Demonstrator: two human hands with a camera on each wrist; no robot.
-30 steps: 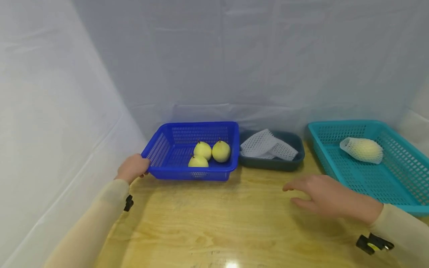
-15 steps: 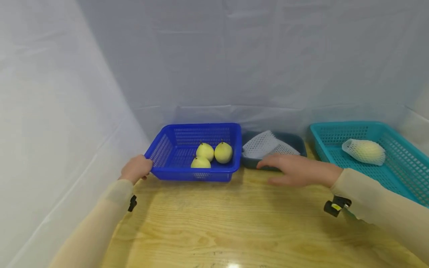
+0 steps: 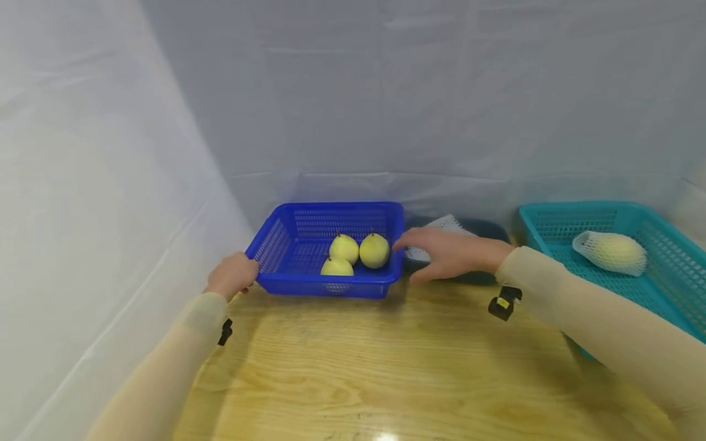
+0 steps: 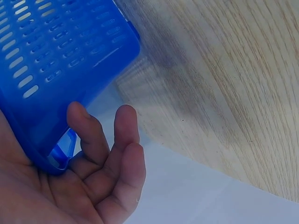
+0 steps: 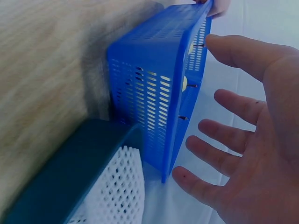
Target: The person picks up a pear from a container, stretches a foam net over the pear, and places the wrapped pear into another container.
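A blue plastic basket [image 3: 309, 286] with slotted walls stands at the back left of the table. Inside lie three yellow pears [image 3: 374, 251], grouped toward its right side. My left hand [image 3: 231, 275] grips the basket's left rim; in the left wrist view its fingers [image 4: 127, 126] curl up beside the blue wall. Over at the other end, my right hand [image 3: 452, 251] has its fingers spread, with the fingertips right at the basket's right rim and nothing held. It partly covers a dark green tray [image 3: 491, 230] with white foam net sleeves [image 3: 417, 255].
To the right stands a teal basket [image 3: 579, 211] holding a fruit in a white foam net [image 3: 612, 253]. My right forearm hides part of its front. White sheeting [image 3: 353, 110] hangs behind and on the left. The wooden table [image 3: 353, 361] extends in front.
My right hand has moved left from near the teal basket, across the dark green tray, to the blue basket's right rim. My left hand keeps its grip on the left rim.
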